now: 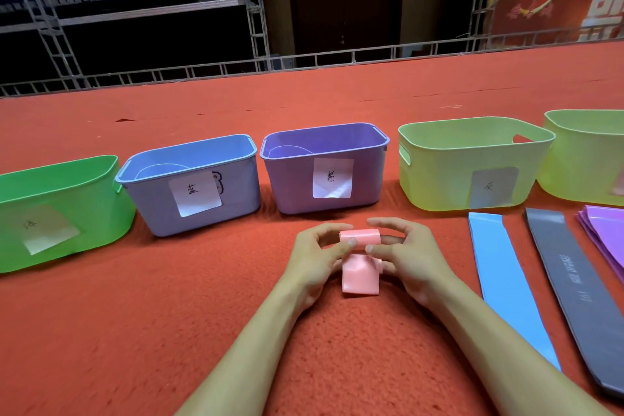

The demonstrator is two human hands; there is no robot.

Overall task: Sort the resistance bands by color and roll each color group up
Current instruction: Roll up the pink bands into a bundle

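A pink resistance band [359, 275] lies on the red carpet in the middle, partly rolled at its far end. My left hand [315, 257] pinches the roll's left side and my right hand [405, 255] pinches its right side; the flat tail points toward me. To the right lie a light blue band [506, 280], a dark grey band [580, 297] and a stack of purple bands [604, 233], all flat.
Labelled bins stand in a row behind my hands: a green bin [67, 179], a blue bin [189, 159], a purple bin [324, 142], a yellow-green bin [472, 145] and another yellow-green bin [587, 132] at the right edge. Metal railing and scaffolding stand beyond the carpet.
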